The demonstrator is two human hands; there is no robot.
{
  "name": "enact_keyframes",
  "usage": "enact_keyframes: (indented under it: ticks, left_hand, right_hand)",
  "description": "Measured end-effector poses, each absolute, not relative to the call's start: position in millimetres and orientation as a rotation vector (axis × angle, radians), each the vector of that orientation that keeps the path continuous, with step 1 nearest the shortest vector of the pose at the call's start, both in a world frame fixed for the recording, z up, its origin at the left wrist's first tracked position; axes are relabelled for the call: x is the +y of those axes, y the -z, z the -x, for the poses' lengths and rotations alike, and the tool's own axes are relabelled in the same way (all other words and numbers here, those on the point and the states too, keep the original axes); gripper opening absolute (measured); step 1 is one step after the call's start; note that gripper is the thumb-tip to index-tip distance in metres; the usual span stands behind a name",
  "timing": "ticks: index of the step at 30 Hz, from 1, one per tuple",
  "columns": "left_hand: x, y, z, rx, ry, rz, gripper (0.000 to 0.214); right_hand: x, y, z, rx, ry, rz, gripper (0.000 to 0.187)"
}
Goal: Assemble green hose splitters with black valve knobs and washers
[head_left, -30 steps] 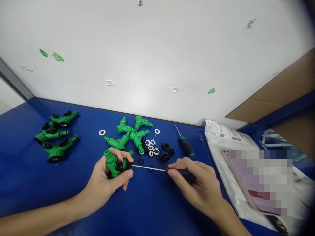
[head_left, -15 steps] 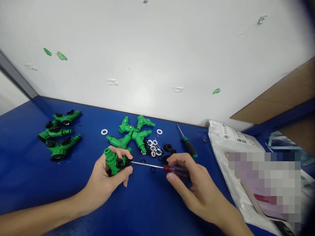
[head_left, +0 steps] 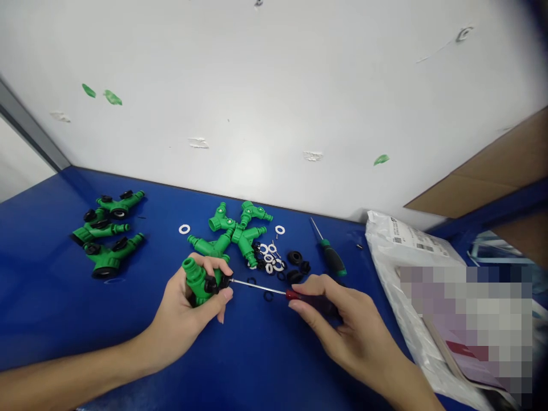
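My left hand [head_left: 188, 311] is closed around a green Y-shaped hose connector [head_left: 197, 279] with black knobs, held just above the blue table [head_left: 257, 354]. My right hand [head_left: 342, 325] grips the red handle of a screwdriver [head_left: 280, 291]. Its thin metal shaft runs left, and the tip meets a black knob on the connector. Just beyond my hands lie a cluster of bare green connectors [head_left: 233, 234] and a scatter of white washers and black rings [head_left: 274, 262].
Three assembled green connectors [head_left: 107, 234] lie at the far left. A green-handled screwdriver [head_left: 330, 256] rests right of the small parts. A white plastic bag [head_left: 411, 274] lies at the right, under a cardboard box [head_left: 488, 171]. A white wall stands behind the table.
The view has shifted slightly. My right fingers have re-closed over the screwdriver handle, covering more of it. The left hand keeps its hold on the connector.
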State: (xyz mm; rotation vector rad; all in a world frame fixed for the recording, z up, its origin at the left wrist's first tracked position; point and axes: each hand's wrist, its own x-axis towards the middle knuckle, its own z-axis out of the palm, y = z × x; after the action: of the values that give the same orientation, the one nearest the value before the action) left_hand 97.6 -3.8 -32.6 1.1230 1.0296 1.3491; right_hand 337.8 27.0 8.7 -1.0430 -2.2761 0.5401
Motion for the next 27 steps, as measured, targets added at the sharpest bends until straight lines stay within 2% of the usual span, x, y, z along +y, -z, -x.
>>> enact_keyframes:
  ticks: [2,5,7,10,13,18,21,24,27]
  left_hand:
    - [-5.5,33.0,-98.4,1.011,-1.343,-1.123,0.027]
    - [-6.4,33.4,-99.0,1.021,-1.346,-1.115,0.027]
    - [-5.5,33.0,-98.7,1.038,-1.355,-1.111,0.027]
    - [-4.3,32.2,-98.4,1.039,-1.370,-1.126,0.027]
    - [-4.1,31.9,-98.5,1.037,-1.371,-1.137,0.027]
    - [-3.1,31.4,-98.2,1.051,-1.356,-1.129,0.028]
    - [-2.8,31.3,-98.2,1.045,-1.348,-1.128,0.027]
    - [-3.7,32.7,-98.2,1.031,-1.347,-1.134,0.026]
    - [-4.3,34.8,-98.0,1.037,-1.346,-1.132,0.026]
  right_hand:
    - [27.8,-9.4,-336.7,-2.285,-0.459,1.028,0.022]
    - [26.9,-11.1,-336.4,-2.292,-0.501,1.109,0.010]
    - [25.3,-10.8,-336.5,-2.279,-0.595,1.130,0.013]
    - [23.6,-7.8,-335.5,-2.240,-0.583,1.062,0.004]
    - [23.4,-5.4,-334.2,-2.257,-0.482,1.065,0.009]
    - [24.8,-5.6,-335.8,-2.291,-0.650,1.156,0.013]
    - [26.1,-6.1,-335.5,-2.251,-0.592,1.092,0.006]
    - [26.1,-7.7,-334.3,-2.282,-0.514,1.121,0.011]
    - [25.1,-8.1,-335.3,-2.301,-0.601,1.205,0.015]
